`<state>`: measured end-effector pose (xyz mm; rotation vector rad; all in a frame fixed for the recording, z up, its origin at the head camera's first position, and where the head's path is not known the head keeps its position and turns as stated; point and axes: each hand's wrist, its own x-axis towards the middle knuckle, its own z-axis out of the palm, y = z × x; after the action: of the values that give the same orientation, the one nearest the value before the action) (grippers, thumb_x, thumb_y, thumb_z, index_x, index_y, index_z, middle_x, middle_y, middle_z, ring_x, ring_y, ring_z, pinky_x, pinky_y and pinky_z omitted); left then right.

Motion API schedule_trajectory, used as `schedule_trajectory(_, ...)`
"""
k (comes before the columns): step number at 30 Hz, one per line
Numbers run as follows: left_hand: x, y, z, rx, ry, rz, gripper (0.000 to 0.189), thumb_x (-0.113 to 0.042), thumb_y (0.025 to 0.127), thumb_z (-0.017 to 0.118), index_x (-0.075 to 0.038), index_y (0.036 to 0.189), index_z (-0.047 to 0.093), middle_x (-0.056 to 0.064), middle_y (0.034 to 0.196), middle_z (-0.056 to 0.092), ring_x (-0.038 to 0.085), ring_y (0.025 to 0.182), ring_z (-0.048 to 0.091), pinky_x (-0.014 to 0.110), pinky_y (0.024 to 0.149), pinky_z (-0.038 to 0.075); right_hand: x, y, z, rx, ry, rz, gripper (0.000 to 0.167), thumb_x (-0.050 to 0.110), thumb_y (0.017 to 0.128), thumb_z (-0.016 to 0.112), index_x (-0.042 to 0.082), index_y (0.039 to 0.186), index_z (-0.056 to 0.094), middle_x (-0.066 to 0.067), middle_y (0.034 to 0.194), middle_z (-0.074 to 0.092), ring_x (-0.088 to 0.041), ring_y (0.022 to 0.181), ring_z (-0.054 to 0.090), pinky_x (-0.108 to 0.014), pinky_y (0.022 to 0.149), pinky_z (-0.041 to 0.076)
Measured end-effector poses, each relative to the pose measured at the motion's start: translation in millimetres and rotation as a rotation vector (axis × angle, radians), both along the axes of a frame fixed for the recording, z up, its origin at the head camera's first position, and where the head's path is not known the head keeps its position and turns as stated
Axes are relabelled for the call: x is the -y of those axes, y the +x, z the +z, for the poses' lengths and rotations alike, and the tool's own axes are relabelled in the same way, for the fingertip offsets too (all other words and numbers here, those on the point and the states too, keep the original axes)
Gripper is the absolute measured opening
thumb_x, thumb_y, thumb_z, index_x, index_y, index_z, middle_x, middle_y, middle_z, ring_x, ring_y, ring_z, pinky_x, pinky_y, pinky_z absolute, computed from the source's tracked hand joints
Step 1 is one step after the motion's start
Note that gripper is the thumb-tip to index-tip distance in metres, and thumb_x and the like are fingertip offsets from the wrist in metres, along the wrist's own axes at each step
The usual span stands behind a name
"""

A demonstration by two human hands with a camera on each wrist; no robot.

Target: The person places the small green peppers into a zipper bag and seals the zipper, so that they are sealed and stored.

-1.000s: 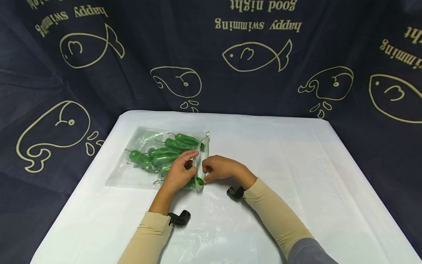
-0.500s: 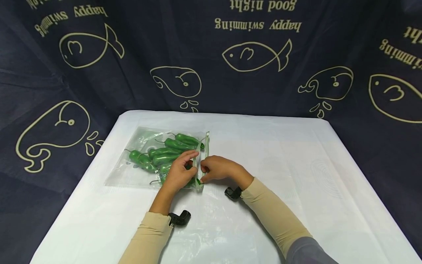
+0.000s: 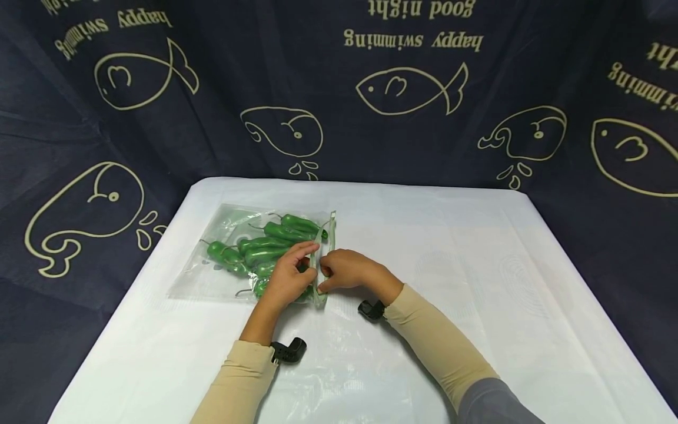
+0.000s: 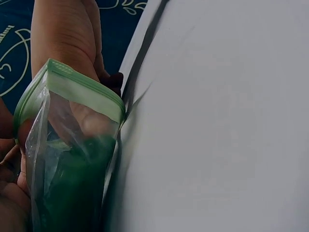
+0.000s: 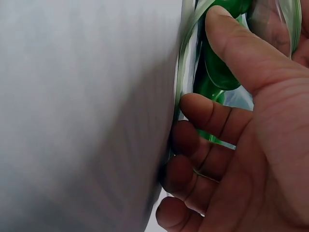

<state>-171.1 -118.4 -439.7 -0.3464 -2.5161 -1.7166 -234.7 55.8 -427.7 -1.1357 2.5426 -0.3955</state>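
Note:
A clear zip-lock bag (image 3: 193, 280) with a pale green zip strip (image 4: 89, 96) lies on the table, its mouth facing right. Several green peppers (image 3: 265, 242) are inside it. My left hand (image 3: 288, 277) pinches the upper edge of the mouth and holds it raised. At the opening is my right hand (image 3: 349, 271); its thumb (image 5: 241, 48) is stretched out against a green pepper (image 5: 219, 72) just inside. The other fingers of that hand are bent along the lower zip edge. Part of the pepper is hidden by the hands.
The bag rests on the left half of a white-covered table (image 3: 450, 282). A dark blue curtain (image 3: 413, 135) with fish and whale drawings hangs behind and beside it. Both wrists carry a black camera mount (image 3: 288, 351).
My right hand has moved slightly left into the bag's mouth, and the pepper at the near edge has slid deeper in. My left hand stays where it was.

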Motion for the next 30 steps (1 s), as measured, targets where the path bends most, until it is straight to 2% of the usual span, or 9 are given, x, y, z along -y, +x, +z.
schedule_trajectory(3,0.2,0.0,-0.3,0.004,0.001,0.004,0.055,0.005,0.081,0.058,0.000,0.135,0.060,0.003,0.141,0.053,0.021,0.096,0.055,0.030,0.072,0.045,0,-0.1,0.1,-0.001,-0.005,-0.001,0.035,0.042,0.082,0.079,0.016,0.077,0.056,0.004,0.072,0.052,-0.011,0.064,0.044,-0.028,0.061,0.036)
schedule_trajectory(6,-0.1,-0.1,-1.4,0.003,0.012,0.001,0.055,0.005,0.080,0.058,0.000,0.135,0.060,0.003,0.141,0.053,0.021,0.096,0.055,0.028,0.069,0.046,-2,-1.9,0.8,0.054,-0.046,0.005,0.030,0.037,0.085,0.077,0.015,0.078,0.057,0.004,0.071,0.052,-0.011,0.062,0.044,-0.027,0.060,0.036)
schedule_trajectory(10,-1.1,0.3,-3.2,-0.007,0.025,-0.017,0.054,0.005,0.081,0.059,0.002,0.135,0.060,0.006,0.141,0.052,0.022,0.094,0.055,0.025,0.062,0.046,-12,-9.4,1.4,0.135,-0.144,0.000,0.020,0.027,0.091,0.071,0.014,0.082,0.059,0.004,0.071,0.053,-0.010,0.062,0.046,-0.026,0.060,0.037)
schedule_trajectory(13,-1.8,0.7,-3.5,-0.015,0.026,-0.024,0.054,0.005,0.081,0.059,0.002,0.135,0.060,0.007,0.141,0.052,0.023,0.093,0.054,0.026,0.061,0.046,-21,-17.1,3.1,0.141,-0.239,-0.053,0.014,0.024,0.094,0.067,0.014,0.086,0.060,0.004,0.076,0.057,-0.011,0.064,0.048,-0.027,0.061,0.039)
schedule_trajectory(17,-3.4,2.0,-1.9,-0.012,0.020,-0.019,0.053,0.005,0.082,0.060,0.000,0.134,0.061,0.006,0.140,0.053,0.024,0.093,0.056,0.028,0.065,0.046,-28,-27.9,4.0,0.169,-0.387,-0.221,0.012,0.024,0.096,0.063,0.012,0.095,0.064,-0.001,0.092,0.063,-0.016,0.073,0.053,-0.031,0.064,0.043)
schedule_trajectory(20,-5.0,3.2,-0.5,-0.013,0.027,-0.016,0.051,0.006,0.082,0.060,0.000,0.133,0.062,0.007,0.139,0.054,0.025,0.093,0.056,0.029,0.070,0.046,-28,-36.7,0.7,0.234,-0.509,-0.393,0.021,0.026,0.098,0.060,0.009,0.110,0.064,-0.007,0.111,0.064,-0.021,0.086,0.059,-0.034,0.070,0.049)
schedule_trajectory(23,-6.4,3.5,-0.7,-0.030,0.035,-0.019,0.050,0.007,0.082,0.060,0.001,0.131,0.063,0.009,0.137,0.056,0.026,0.092,0.057,0.032,0.073,0.045,-26,-45.8,-5.3,0.323,-0.635,-0.557,0.033,0.029,0.099,0.058,0.006,0.122,0.059,-0.011,0.121,0.061,-0.025,0.098,0.062,-0.037,0.077,0.053)
schedule_trajectory(26,-7.9,3.9,-1.3,-0.050,0.034,-0.027,0.049,0.009,0.081,0.060,0.003,0.129,0.063,0.011,0.136,0.057,0.025,0.090,0.057,0.033,0.074,0.045,-23,-53.6,-11.2,0.434,-0.737,-0.686,0.038,0.032,0.099,0.058,0.004,0.125,0.058,-0.013,0.118,0.061,-0.025,0.098,0.063,-0.037,0.079,0.053)
schedule_trajectory(30,-10.1,5.3,-1.3,-0.055,0.028,-0.038,0.049,0.010,0.080,0.061,0.003,0.129,0.064,0.012,0.137,0.057,0.021,0.087,0.055,0.030,0.074,0.045,-20,-62.1,-15.4,0.568,-0.827,-0.779,0.040,0.032,0.099,0.059,-0.001,0.122,0.059,-0.012,0.107,0.062,-0.022,0.091,0.062,-0.033,0.079,0.054)
